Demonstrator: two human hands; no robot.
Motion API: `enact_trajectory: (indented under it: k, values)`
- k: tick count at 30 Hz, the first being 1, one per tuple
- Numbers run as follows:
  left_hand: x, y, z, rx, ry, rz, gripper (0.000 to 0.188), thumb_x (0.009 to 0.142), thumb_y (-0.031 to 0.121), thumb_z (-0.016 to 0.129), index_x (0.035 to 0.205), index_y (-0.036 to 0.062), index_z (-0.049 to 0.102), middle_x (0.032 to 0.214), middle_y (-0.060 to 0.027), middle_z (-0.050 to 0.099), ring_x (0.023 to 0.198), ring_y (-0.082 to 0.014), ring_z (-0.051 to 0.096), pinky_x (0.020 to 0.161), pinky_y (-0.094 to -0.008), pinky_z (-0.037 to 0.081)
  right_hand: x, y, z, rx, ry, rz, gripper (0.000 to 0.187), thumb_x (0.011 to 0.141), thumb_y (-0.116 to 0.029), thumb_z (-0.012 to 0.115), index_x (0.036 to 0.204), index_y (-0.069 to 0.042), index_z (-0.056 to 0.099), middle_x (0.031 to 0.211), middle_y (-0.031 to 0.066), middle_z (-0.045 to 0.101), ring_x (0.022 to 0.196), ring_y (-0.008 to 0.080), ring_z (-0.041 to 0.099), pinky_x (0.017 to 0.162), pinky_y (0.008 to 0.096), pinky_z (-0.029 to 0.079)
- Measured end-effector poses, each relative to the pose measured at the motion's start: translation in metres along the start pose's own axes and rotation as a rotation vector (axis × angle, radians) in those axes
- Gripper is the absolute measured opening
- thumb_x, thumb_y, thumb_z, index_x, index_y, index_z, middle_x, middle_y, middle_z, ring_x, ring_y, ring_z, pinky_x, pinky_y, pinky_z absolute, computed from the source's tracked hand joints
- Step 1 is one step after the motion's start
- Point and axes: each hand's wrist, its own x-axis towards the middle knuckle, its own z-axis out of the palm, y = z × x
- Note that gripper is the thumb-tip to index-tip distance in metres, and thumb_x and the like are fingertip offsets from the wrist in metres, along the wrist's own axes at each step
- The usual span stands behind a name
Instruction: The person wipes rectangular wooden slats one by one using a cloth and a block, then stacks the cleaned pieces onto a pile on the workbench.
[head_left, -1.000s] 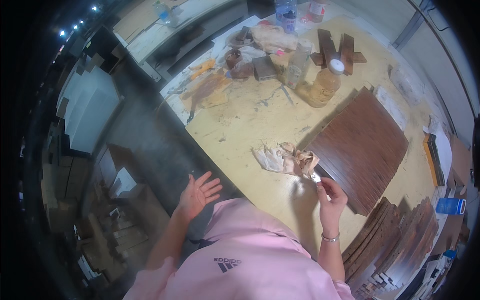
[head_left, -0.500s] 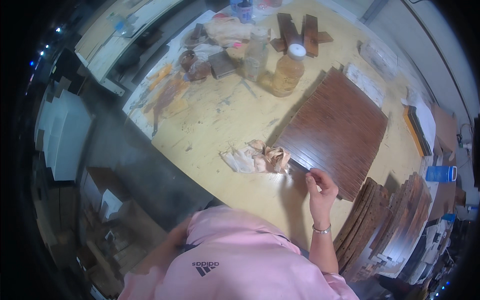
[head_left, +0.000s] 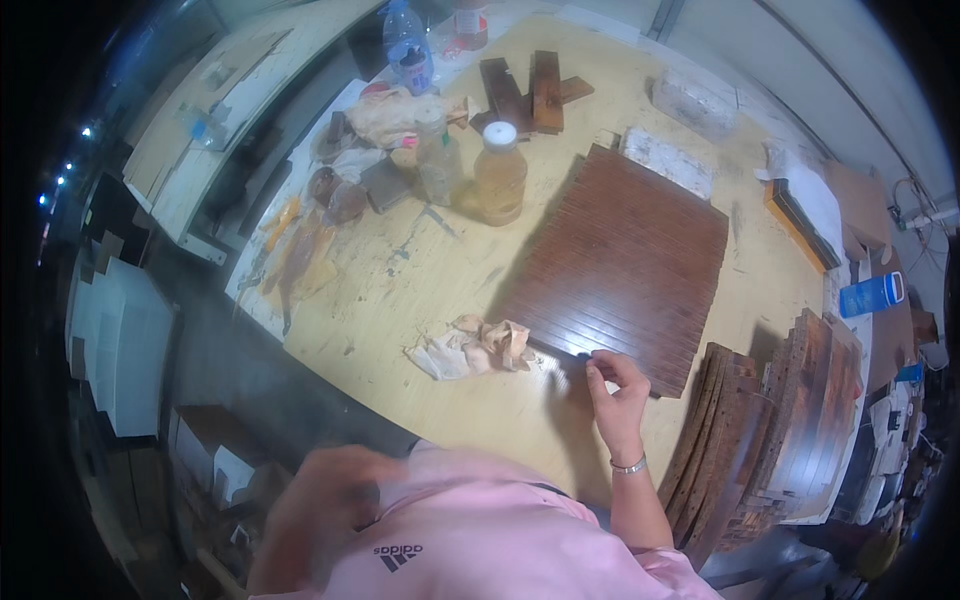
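A brown panel of narrow wooden slats (head_left: 620, 265) lies on the pale table, its surface glossy near the front. My right hand (head_left: 618, 395) is at the panel's near edge, thumb and fingers pinched on a dark wooden slat there. Whether that slat is apart from the others I cannot make out. Left of these fingers sits a crumpled, brown-stained cloth or paper (head_left: 475, 347). My left hand (head_left: 350, 482) is low at the left, in front of my pink shirt, away from the table; motion smears its fingers.
Curved brown slats (head_left: 715, 440) stand stacked at the right table edge. Beyond the panel's left side are a white-capped bottle of amber liquid (head_left: 498, 180), a clear bottle (head_left: 437, 165) and rags (head_left: 385, 118). Short dark boards (head_left: 545, 90) lie at the back. A blue container (head_left: 870, 295) is far right.
My left hand has come up from beside my body to in front of the shirt. The right hand stays pinched at the panel's near edge. The whole view has shifted slightly.
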Motion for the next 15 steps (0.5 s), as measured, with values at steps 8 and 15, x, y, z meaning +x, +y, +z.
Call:
enact_trajectory:
  k: [8,15]
  values:
    - [0.007,0.064,0.012,-0.543,-0.531,1.052,0.012,0.092,0.016,0.063,0.097,0.0097,0.072,0.080,-0.0046,0.059,0.071,-0.0200,0.059,0.059,-0.0311,0.045,0.007,-0.006,0.000,0.028,0.002,0.065,0.018,0.088,-0.001,0.070,0.105,0.003,0.071,0.089,0.0091,0.073,0.077,0.0119,0.067,0.072,0.0259,0.054]
    - [0.015,0.097,0.023,-0.314,-0.542,1.233,0.011,0.095,0.020,0.061,0.092,0.0121,0.068,0.073,0.0033,0.048,0.063,-0.0126,0.051,0.052,-0.0277,0.037,0.002,-0.010,0.008,0.033,-0.045,0.057,0.020,0.088,-0.006,0.071,0.106,0.004,0.071,0.088,0.0108,0.074,0.076,0.0133,0.068,0.072,0.0271,0.054]
